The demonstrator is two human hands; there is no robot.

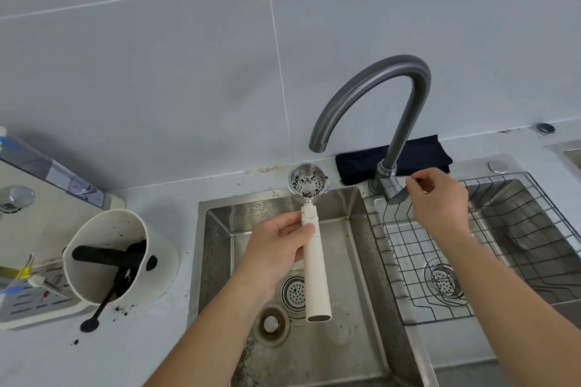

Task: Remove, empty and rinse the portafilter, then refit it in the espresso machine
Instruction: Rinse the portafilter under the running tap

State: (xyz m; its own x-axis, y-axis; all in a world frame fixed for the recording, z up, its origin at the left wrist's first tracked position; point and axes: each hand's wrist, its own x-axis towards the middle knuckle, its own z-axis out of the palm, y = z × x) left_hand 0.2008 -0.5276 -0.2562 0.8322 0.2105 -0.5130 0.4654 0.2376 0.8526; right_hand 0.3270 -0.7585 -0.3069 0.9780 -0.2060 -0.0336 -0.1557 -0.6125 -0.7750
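My left hand (279, 242) grips the white handle of the portafilter (316, 264) and holds it over the left sink basin (355, 207). Its steel basket (307, 181) faces up, speckled with dark coffee grounds, just below and left of the spout of the grey curved tap (374, 85). No water runs from the spout. My right hand (435, 198) rests on the tap's lever (396, 196) at the tap base, fingers curled over it. The espresso machine (41, 179) shows only partly at the left edge.
A white knock box (121, 256) with a black bar and grounds stands on the counter left of the sink, a black spoon (100, 308) leaning out of it. A wire rack (490, 245) fills the right basin. A dark folded cloth (408, 155) lies behind the tap.
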